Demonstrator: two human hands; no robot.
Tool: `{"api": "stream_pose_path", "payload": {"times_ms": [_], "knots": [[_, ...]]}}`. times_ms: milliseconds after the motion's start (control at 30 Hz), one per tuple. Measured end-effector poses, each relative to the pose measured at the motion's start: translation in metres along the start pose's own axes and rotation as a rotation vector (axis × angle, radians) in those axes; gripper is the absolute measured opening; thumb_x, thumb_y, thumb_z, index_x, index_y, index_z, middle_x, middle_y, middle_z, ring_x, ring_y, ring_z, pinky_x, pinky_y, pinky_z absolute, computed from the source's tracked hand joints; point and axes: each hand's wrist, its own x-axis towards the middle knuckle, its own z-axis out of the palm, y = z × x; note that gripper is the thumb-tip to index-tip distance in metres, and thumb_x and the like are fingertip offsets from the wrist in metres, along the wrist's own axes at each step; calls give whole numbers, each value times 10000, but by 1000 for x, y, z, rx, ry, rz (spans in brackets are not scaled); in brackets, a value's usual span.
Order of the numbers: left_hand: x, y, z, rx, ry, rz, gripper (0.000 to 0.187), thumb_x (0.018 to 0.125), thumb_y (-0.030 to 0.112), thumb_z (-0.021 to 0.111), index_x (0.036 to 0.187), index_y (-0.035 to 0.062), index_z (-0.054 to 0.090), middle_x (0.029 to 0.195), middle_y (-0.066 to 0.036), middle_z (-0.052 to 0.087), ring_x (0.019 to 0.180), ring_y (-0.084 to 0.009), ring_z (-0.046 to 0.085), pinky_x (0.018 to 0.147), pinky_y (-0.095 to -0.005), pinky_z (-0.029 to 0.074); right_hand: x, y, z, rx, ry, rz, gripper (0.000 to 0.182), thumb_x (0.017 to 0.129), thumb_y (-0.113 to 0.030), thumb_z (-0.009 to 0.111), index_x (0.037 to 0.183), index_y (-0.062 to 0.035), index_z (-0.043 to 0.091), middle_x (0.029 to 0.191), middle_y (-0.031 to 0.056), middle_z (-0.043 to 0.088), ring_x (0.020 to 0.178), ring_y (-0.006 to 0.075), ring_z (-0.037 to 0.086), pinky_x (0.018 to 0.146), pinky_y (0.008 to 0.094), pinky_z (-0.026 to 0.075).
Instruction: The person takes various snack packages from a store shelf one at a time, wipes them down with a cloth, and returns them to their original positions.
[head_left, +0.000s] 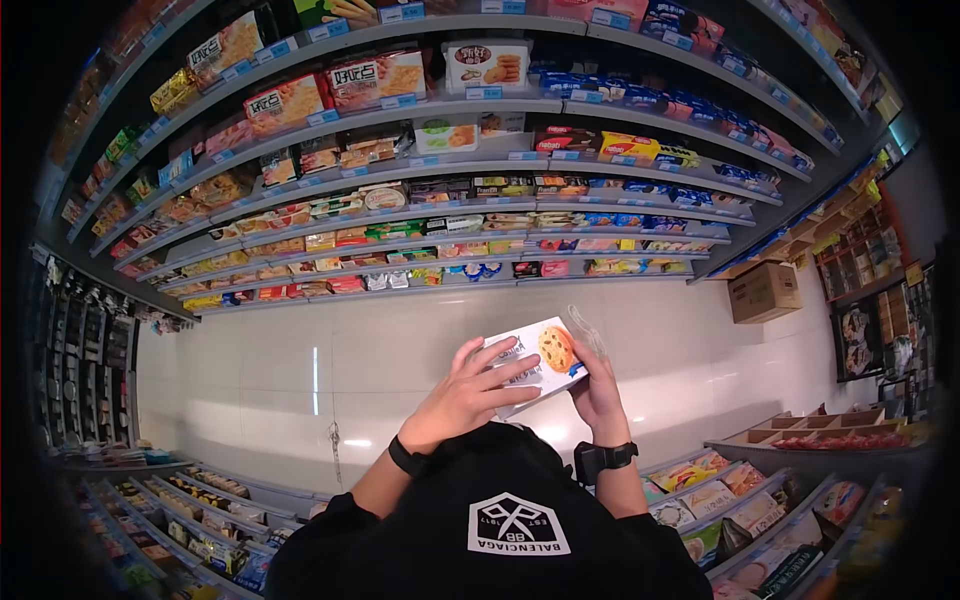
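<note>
A white box with a round cookie picture and dark lettering is tilted between my two hands. My left hand lies over its left part, several fingers spread across the printed face and the thumb hidden. On the other side, my right hand grips the right edge, its fingers partly out of sight. A clear, crinkled piece of plastic shows by the box's upper right corner.
Long shelves of packaged biscuits and snacks curve across the front. A cardboard box stands on the pale tiled floor to the right. More racks are at the left, with low displays behind on both sides.
</note>
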Motion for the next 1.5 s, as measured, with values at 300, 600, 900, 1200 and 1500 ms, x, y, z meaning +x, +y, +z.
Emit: {"api": "stream_pose_path", "payload": {"times_ms": [300,600,900,1200,1500], "knots": [[18,-64,-4,-343,280,-228,1224,618,249,981,1626,155,293,1709,-241,165,1517,-458,329,1218,-551,317,26,-2,52,-13,112,-294,525,974,-72,689,1451,-1,482,1331,134,646,1219,217,656,1041,370,538],[28,-133,-14,-649,262,-361,1165,598,138,970,1555,93,305,1512,-166,396,1406,-336,478,1098,-431,493,95,1,97,-492,205,-522,552,999,-94,667,1508,31,496,1514,193,554,1425,281,522,1187,387,383],[53,-192,-31,-467,328,-349,1136,567,167,972,1513,92,348,1468,-167,420,1354,-344,503,1052,-398,504,130,9,150,-1525,-178,-935,407,970,-137,650,1360,-22,672,1518,197,569,1521,435,375,1240,525,283],[84,-230,-19,-506,427,-584,1051,644,217,961,1493,52,365,1451,-197,448,1304,-404,543,1054,-442,503,152,-24,141,-1027,-326,-532,321,945,-90,676,1251,0,714,1298,134,721,1344,317,594,1167,457,408],[145,-243,-27,-840,260,-562,1171,583,189,1016,1537,103,342,1490,-108,433,1385,-250,528,1080,-413,526,268,-75,64,-130,436,-499,470,1046,-279,643,1421,-16,537,1311,121,668,1193,216,659,1054,365,501]]}}
